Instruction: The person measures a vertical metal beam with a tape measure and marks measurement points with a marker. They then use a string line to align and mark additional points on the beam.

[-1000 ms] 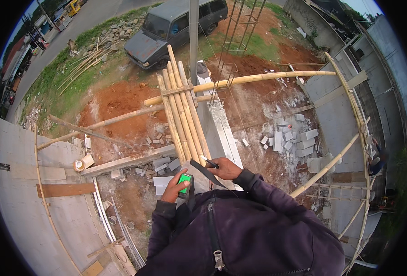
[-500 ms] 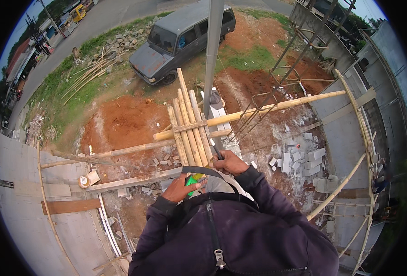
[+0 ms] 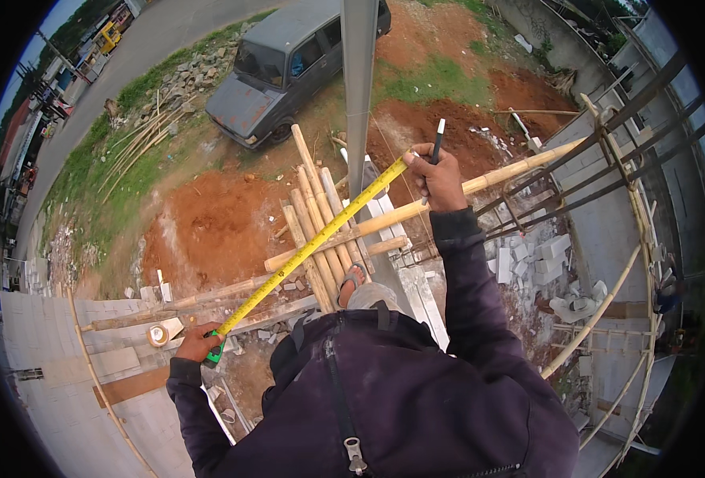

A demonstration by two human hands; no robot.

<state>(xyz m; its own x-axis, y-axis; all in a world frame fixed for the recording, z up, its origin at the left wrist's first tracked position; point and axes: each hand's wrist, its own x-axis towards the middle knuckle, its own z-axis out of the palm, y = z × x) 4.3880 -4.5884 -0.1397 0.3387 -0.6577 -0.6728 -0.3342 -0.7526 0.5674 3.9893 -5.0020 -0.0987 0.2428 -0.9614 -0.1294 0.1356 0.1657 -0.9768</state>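
Observation:
A yellow tape measure blade (image 3: 314, 241) runs pulled out on a slant in front of my body. My left hand (image 3: 197, 344), low on the left, is closed round its green case (image 3: 214, 353). Up at the right my right hand (image 3: 440, 177) pinches the blade's free end. The same hand also grips a dark marker (image 3: 437, 143) with a white tip, pointing upward. Beneath the blade lie several bamboo poles (image 3: 318, 209) side by side, crossed by a longer bamboo pole (image 3: 488, 182). My sandalled foot (image 3: 353, 277) stands on them.
A grey metal post (image 3: 358, 95) rises just beyond the poles. Dark steel rebar (image 3: 583, 171) stretches across the right, near my right arm. Farther below are pale blocks (image 3: 550, 256), red soil (image 3: 209, 223) and a parked grey vehicle (image 3: 277, 76). A tape roll (image 3: 159, 335) sits at the left.
My hands have moved wide apart, left hand down and left, right hand up and right. The yellow blade is now drawn out between them. The marker now points up.

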